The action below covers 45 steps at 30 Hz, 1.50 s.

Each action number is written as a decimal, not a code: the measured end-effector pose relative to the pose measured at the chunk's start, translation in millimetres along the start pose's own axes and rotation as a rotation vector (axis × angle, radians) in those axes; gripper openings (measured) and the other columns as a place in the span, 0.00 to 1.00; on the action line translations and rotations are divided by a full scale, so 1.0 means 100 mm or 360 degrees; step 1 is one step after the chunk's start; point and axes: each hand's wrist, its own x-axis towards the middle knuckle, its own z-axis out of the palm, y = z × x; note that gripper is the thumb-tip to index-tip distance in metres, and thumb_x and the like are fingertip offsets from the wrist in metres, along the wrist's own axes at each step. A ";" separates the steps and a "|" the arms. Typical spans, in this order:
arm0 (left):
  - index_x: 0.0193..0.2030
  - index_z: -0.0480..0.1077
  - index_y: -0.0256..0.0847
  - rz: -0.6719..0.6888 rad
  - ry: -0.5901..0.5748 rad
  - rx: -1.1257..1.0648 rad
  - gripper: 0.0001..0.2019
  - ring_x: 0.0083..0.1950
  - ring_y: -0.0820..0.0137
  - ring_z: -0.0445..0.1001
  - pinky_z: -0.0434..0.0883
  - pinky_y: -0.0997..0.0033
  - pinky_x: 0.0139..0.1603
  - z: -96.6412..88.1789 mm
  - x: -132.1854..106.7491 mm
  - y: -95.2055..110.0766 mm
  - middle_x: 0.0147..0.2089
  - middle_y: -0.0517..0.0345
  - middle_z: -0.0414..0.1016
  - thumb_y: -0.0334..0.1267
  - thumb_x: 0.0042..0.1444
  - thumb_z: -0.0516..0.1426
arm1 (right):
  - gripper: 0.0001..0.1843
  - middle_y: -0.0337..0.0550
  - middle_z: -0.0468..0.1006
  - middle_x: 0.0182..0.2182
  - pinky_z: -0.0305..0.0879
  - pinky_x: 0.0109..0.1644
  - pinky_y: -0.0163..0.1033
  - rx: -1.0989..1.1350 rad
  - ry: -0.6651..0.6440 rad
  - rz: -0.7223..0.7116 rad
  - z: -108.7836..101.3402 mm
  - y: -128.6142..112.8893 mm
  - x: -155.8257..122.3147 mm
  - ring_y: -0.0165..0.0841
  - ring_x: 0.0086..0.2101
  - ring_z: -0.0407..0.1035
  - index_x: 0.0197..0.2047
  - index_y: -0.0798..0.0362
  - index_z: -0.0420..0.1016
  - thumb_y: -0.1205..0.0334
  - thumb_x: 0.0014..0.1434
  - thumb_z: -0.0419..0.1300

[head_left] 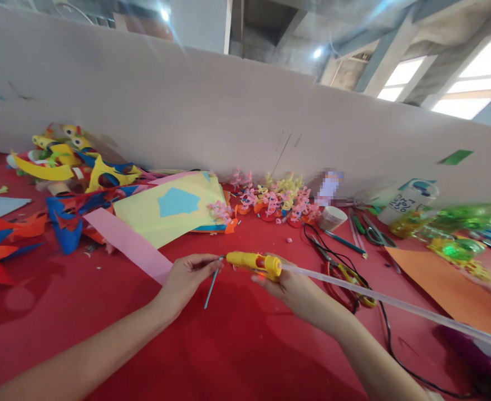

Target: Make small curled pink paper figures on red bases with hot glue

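My right hand (pixel 285 284) is closed around a yellow hot glue gun (pixel 249 260), whose nozzle points left. A long clear glue stick (pixel 379 298) runs out of the gun's back toward the lower right. Between thumb and fingertips, my left hand (pixel 193 273) pinches a thin light-blue paper strip (pixel 212 287) that hangs down. The nozzle is right at the strip's upper end; whether they touch is too small to tell. Behind my left wrist lies a pink paper strip (pixel 132 245).
Yellow paper sheets (pixel 145 217) lie behind my hands, with pink and yellow paper curls (pixel 270 197) beside them. Scissors (pixel 349 278) and a black cord (pixel 389 334) lie right of my right arm, near an orange sheet (pixel 450 284). A white partition (pixel 187 106) rises behind.
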 end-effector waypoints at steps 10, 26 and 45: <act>0.32 0.78 0.40 0.0020 -0.0003 0.0029 0.12 0.35 0.64 0.76 0.71 0.66 0.39 0.00 -0.01 0.00 0.31 0.55 0.80 0.44 0.41 0.63 | 0.13 0.48 0.76 0.39 0.67 0.45 0.41 0.0013 0.0007 0.0000 0.00 0.00 0.00 0.38 0.38 0.71 0.41 0.53 0.73 0.55 0.61 0.52; 0.31 0.78 0.41 0.0017 -0.0035 0.0017 0.11 0.35 0.64 0.76 0.71 0.67 0.39 0.01 -0.02 0.01 0.31 0.54 0.80 0.44 0.41 0.63 | 0.13 0.46 0.76 0.39 0.68 0.45 0.40 -0.0012 0.0031 -0.0022 0.00 0.03 -0.01 0.36 0.38 0.71 0.41 0.51 0.73 0.55 0.61 0.52; 0.31 0.78 0.41 0.0025 -0.0072 0.0015 0.11 0.35 0.64 0.76 0.71 0.67 0.40 0.00 -0.01 -0.01 0.31 0.55 0.80 0.44 0.42 0.63 | 0.12 0.47 0.76 0.39 0.67 0.45 0.40 -0.0022 -0.0001 -0.0033 -0.02 0.02 -0.01 0.37 0.38 0.71 0.41 0.53 0.73 0.56 0.62 0.51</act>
